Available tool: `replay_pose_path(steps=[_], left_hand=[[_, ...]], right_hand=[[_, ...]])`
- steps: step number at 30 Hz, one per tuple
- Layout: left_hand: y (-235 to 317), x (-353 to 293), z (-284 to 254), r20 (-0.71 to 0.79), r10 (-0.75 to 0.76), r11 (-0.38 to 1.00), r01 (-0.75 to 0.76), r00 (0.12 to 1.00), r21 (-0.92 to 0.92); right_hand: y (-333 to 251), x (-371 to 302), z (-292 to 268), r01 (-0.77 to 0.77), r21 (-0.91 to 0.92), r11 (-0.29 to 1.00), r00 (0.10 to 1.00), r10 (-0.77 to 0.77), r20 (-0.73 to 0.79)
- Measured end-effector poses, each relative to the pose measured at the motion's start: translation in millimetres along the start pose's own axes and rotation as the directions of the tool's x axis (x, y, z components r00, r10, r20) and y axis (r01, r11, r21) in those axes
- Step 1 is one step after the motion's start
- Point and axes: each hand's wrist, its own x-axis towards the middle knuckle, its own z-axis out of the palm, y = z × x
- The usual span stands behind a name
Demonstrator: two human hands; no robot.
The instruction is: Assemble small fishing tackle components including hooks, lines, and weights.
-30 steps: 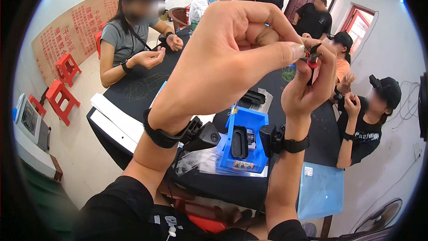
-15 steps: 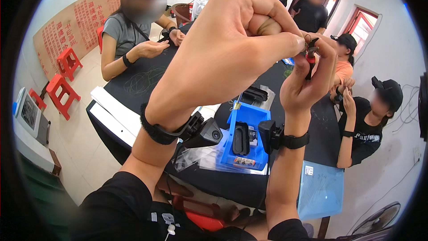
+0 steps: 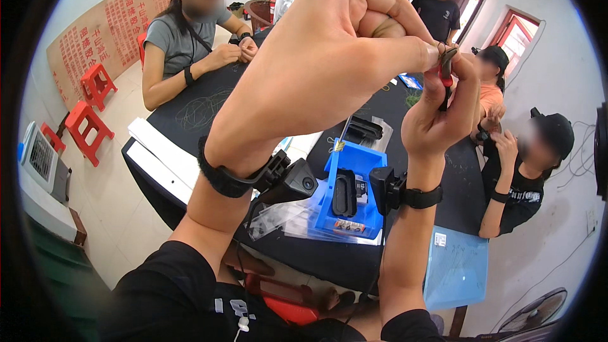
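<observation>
High in front of me, my left hand (image 3: 329, 73) is closed, with thumb and fingertip pinched together. Whatever lies in that pinch is too small to make out. My right hand (image 3: 430, 123) is wrapped round small pliers (image 3: 446, 77) with dark jaws and red-and-black handles. Their jaws point up and touch or nearly touch my left thumb tip. Each wrist wears a black strap carrying a small camera, the left camera (image 3: 294, 182) and the right camera (image 3: 382, 191).
Below my hands, a blue bin (image 3: 354, 223) with black cases stands on the black-covered table (image 3: 304, 254). White boards (image 3: 161, 168) lie left, thin green wire (image 3: 201, 111) beyond, and a light-blue folder (image 3: 456, 272) at right. Several people sit or stand around; red stools (image 3: 88, 130) stand left.
The pliers have turned slightly, so their jaws show broader beside my left thumb. My hands stay nearly in place. The person at left has brought both hands together.
</observation>
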Motion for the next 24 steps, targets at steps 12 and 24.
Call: replay_pose_path(steps=[12,24], left_hand=[[-1.6,2.9,2.4,-0.006,0.007,1.0,-0.007,1.0,0.01],[0.2,3.2,8.5,0.0,-0.049,0.997,0.049,0.999,-0.061]], right_hand=[[-4.3,-4.7,0.5,-0.094,0.035,0.995,0.996,0.094,0.005],[2.3,-2.7,-2.5,-0.119,0.072,0.99,0.993,0.119,0.013]])
